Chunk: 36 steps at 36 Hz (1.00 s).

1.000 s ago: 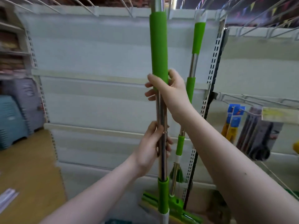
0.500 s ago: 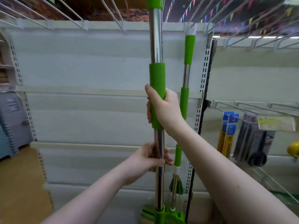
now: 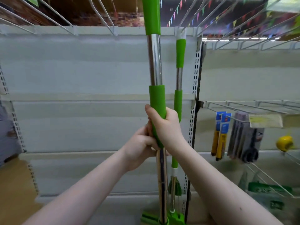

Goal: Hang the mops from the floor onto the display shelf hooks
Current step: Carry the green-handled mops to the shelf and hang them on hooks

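Note:
I hold a mop (image 3: 155, 62) with a chrome pole and green sleeves upright in front of the white display shelf (image 3: 81, 70). My right hand (image 3: 164, 127) grips its middle green sleeve. Just below, my left hand (image 3: 139, 146) grips the chrome pole. The mop's top runs out of view above the wire hooks (image 3: 103, 17). Its green head (image 3: 151, 219) shows at the bottom edge. A second, matching mop (image 3: 180, 62) hangs from a hook (image 3: 183, 32) right behind, next to the slotted upright.
Long wire hooks (image 3: 48, 15) jut out from the shelf's top rail on both sides. The right bay has wire racks (image 3: 251, 106) with hanging blue-yellow packets (image 3: 220, 135), dark packets (image 3: 243, 140) and a yellow item (image 3: 284, 142). Brown floor (image 3: 14, 184) shows at the left.
The view has tilted up toward the top hooks. The mop has risen, and my left hand has slid up the pole until it sits right under my right hand.

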{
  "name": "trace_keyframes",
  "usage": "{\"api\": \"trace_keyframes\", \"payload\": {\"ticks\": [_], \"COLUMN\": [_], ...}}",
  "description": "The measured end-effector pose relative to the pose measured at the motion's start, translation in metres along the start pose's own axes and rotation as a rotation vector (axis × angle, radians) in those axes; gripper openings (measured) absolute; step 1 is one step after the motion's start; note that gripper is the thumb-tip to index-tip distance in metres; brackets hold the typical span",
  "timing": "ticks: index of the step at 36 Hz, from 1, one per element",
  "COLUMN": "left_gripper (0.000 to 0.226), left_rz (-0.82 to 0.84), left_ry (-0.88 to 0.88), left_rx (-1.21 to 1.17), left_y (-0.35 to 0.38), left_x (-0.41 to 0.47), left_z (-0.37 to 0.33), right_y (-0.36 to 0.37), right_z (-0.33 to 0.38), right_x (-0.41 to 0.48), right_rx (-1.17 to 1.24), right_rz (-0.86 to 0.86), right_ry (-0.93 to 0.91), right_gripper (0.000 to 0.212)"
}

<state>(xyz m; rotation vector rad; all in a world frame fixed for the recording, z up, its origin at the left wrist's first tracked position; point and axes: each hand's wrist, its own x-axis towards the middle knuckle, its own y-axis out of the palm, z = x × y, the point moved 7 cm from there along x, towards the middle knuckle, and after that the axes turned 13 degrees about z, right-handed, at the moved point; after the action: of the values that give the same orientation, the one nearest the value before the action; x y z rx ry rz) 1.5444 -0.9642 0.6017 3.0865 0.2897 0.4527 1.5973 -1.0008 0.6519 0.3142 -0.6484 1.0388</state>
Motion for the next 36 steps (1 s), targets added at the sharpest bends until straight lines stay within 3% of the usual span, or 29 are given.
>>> {"api": "trace_keyframes", "payload": {"ticks": [3,9,12,15,21,30,36], "left_gripper": [0.029,0.049,0.035,0.041,0.018,0.017,0.018], "left_rz": [-0.02,-0.082,-0.121,-0.168,-0.263,-0.21,-0.162], "left_ry": [0.037,0.227,0.316,0.341,0.415,0.444,0.434], "left_rx": [-0.033,-0.036,0.071,0.202,0.16,0.143,0.168], "left_y": [-0.004,-0.011,-0.003,0.009,0.025,0.045,0.056], "left_x": [-0.001,0.007,0.016,0.03,0.045,0.055,0.057], "left_z": [-0.008,-0.052,-0.084,-0.108,-0.116,-0.116,-0.115], "right_y": [-0.003,-0.004,-0.007,-0.007,-0.02,-0.03,-0.035], "right_z": [-0.003,-0.014,-0.02,-0.025,-0.025,-0.024,-0.019], "right_x": [-0.008,-0.022,-0.027,-0.032,-0.038,-0.04,-0.038], "right_rx": [-0.032,0.012,0.008,0.002,0.034,0.201,0.262], "right_rz": [0.008,0.114,0.114,0.118,0.097,0.239,0.244], "right_ry": [0.013,0.105,0.145,0.181,0.209,0.221,0.218], "right_gripper": [0.034,0.031,0.03,0.029,0.028,0.049,0.052]}}
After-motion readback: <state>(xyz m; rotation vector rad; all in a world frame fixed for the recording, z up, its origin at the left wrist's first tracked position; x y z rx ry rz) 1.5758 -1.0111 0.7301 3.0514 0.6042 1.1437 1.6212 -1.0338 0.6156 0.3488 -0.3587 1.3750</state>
